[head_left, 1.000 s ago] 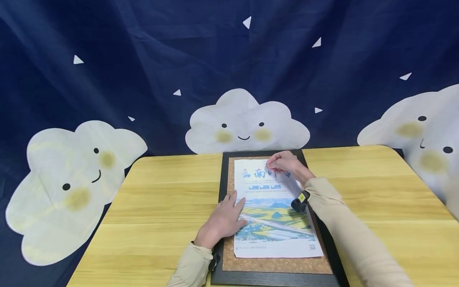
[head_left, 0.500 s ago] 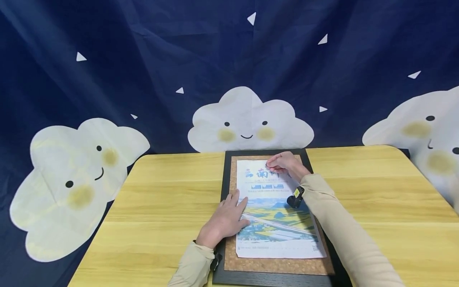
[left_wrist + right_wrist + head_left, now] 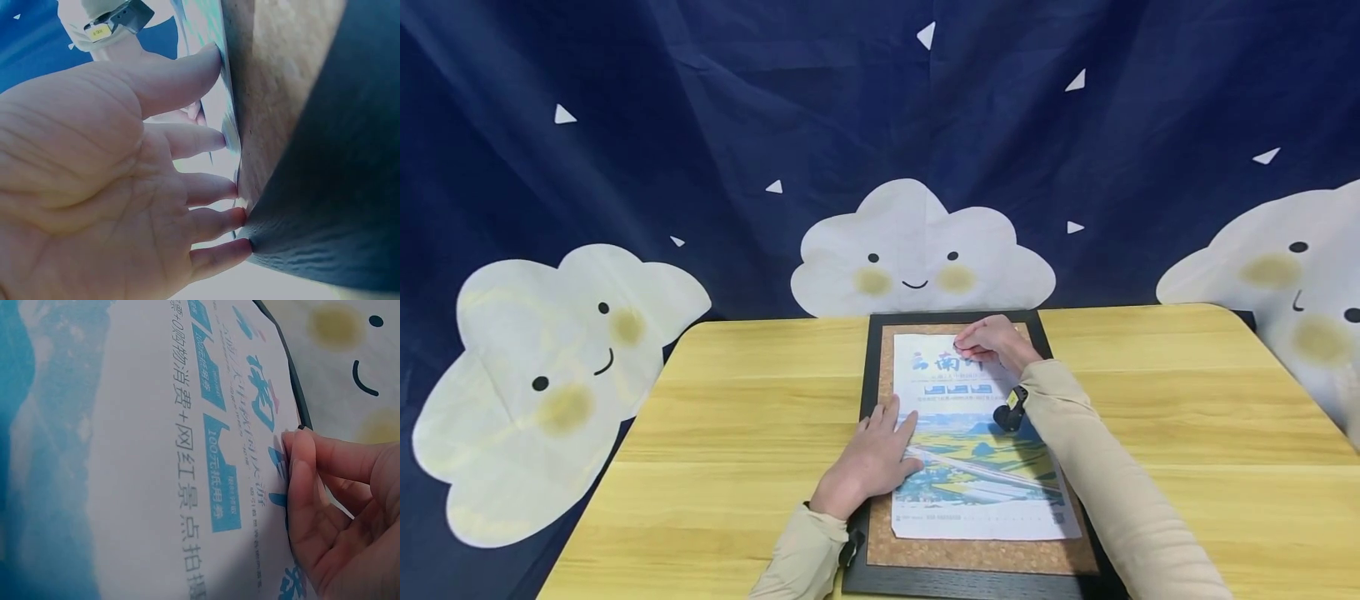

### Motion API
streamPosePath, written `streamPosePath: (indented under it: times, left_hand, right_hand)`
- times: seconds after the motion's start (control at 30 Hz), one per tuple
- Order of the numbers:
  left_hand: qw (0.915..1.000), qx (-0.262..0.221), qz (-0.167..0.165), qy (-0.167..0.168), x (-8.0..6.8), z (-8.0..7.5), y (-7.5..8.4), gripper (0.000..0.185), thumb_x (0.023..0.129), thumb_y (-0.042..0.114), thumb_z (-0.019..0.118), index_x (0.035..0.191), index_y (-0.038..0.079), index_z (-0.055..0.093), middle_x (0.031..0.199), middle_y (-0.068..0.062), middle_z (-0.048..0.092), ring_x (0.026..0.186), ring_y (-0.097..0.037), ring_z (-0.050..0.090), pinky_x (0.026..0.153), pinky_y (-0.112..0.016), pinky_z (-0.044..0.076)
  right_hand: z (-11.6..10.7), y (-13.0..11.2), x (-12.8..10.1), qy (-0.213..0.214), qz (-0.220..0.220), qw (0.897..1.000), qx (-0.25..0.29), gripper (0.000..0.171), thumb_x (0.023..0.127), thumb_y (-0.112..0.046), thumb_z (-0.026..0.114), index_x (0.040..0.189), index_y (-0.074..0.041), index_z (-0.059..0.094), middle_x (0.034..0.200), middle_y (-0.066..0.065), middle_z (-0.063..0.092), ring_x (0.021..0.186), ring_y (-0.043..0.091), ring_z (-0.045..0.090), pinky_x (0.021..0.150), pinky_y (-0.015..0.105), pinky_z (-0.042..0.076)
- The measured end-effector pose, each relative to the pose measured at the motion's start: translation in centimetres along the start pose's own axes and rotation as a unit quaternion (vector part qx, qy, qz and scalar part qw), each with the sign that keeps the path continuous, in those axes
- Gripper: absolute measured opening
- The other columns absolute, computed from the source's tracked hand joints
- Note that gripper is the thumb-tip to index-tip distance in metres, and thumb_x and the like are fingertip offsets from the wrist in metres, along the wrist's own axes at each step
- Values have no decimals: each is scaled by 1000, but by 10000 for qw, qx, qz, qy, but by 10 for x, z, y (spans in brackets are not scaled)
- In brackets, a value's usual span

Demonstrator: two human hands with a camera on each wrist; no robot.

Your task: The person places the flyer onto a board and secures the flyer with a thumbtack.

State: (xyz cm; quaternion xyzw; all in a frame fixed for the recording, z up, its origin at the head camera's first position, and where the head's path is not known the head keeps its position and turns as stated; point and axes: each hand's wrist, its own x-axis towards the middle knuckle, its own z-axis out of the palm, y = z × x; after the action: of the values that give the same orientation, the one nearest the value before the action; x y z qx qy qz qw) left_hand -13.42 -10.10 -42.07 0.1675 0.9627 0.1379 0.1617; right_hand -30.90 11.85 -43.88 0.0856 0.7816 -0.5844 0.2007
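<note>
A printed poster (image 3: 977, 467) with a landscape picture lies on a cork board (image 3: 970, 554) in a black frame (image 3: 868, 392). My left hand (image 3: 887, 433) rests flat on the poster's left edge, fingers straight; the left wrist view shows the fingertips (image 3: 215, 139) on the paper and cork. My right hand (image 3: 981, 340) is at the poster's top by the blue title. Its thumb and forefinger (image 3: 300, 462) press together against the paper (image 3: 156, 456), pinching a small dark thing that looks like a pin.
The frame lies in the middle of a yellow wooden table (image 3: 752, 417), reaching its near edge. A dark blue cloth with smiling white clouds (image 3: 917, 250) hangs behind the table. A small black camera (image 3: 1009, 410) sits on my right wrist.
Both hands keep their places on the poster. Only the head view has shifted slightly.
</note>
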Motion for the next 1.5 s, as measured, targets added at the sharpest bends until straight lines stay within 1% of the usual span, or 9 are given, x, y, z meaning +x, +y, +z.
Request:
streamPosePath:
  times: [0.23, 0.47, 0.63, 0.9, 1.03, 1.17, 1.3, 1.4, 1.5]
  left_hand:
    - [10000, 69, -24, -29, 0, -1, 0, 67, 102, 34, 65, 158, 6, 42, 169, -22, 22, 155, -41, 22, 120, -55, 27]
    - [10000, 90, -18, -37, -1, -1, 1, 67, 102, 34, 66, 158, 6, 43, 169, -22, 22, 155, -41, 22, 120, -56, 28]
    - [9999, 146, -16, -30, -1, -2, 1, 67, 102, 35, 66, 158, 6, 43, 168, -22, 22, 154, -41, 23, 119, -56, 29]
    - [9997, 230, -4, -16, -1, -1, 1, 67, 102, 36, 65, 158, 6, 43, 168, -22, 23, 154, -41, 24, 119, -55, 29]
    - [9998, 223, 5, -5, -1, -1, 1, 66, 102, 36, 65, 158, 6, 44, 168, -22, 24, 154, -41, 24, 119, -56, 30]
    - [9997, 234, 17, -15, -1, 0, 1, 66, 103, 35, 65, 158, 6, 44, 168, -22, 24, 154, -41, 24, 119, -55, 30]
    - [9998, 215, 8, -18, -1, 0, 1, 66, 103, 35, 65, 158, 6, 44, 168, -22, 23, 154, -42, 24, 119, -55, 29]
    - [9999, 161, 32, -20, -2, -1, 1, 66, 103, 35, 65, 158, 5, 44, 168, -23, 23, 154, -42, 23, 119, -56, 29]
    - [9999, 47, 79, -120, -3, -3, 0, 66, 102, 33, 66, 158, 6, 44, 168, -23, 22, 154, -43, 22, 120, -56, 27]
  right_hand:
    - [3, -3, -1, 214, 1, 9995, -215, 15, 93, -1, 74, 105, 9, 75, 69, 1, 71, 57, 7, 65, 56, 19, 53]
    - [5, -4, -3, 299, 37, 9988, -382, 15, 95, 1, 71, 107, 9, 74, 67, 1, 69, 55, 6, 62, 54, 19, 51]
    - [8, -4, 1, 467, 104, 9972, -579, 14, 95, -1, 69, 105, 7, 74, 69, 0, 68, 55, 6, 60, 54, 19, 50]
    - [10, -5, 1, 627, 5, 9948, -797, 13, 92, 2, 70, 101, 9, 74, 66, 1, 67, 53, 8, 60, 51, 20, 50]
    - [11, -5, 3, 692, -13, 9932, -940, 7, 91, 2, 71, 95, 8, 72, 62, 0, 65, 50, 7, 59, 49, 19, 49]
    - [11, -4, 3, 738, -65, 9909, -1124, 3, 90, 2, 73, 90, 4, 70, 61, 1, 63, 50, 8, 59, 48, 19, 49]
    - [12, -5, 1, 790, -190, 9865, -1422, 5, 90, 1, 71, 85, 3, 69, 61, 2, 64, 50, 9, 59, 48, 20, 50]
    - [14, -6, 0, 859, -251, 9821, -1660, 7, 90, 1, 71, 84, 3, 69, 60, 3, 64, 49, 9, 59, 48, 20, 50]
    - [16, -8, -1, 918, -287, 9787, -1814, 6, 89, 1, 72, 84, 3, 70, 59, 4, 63, 50, 9, 59, 48, 20, 50]
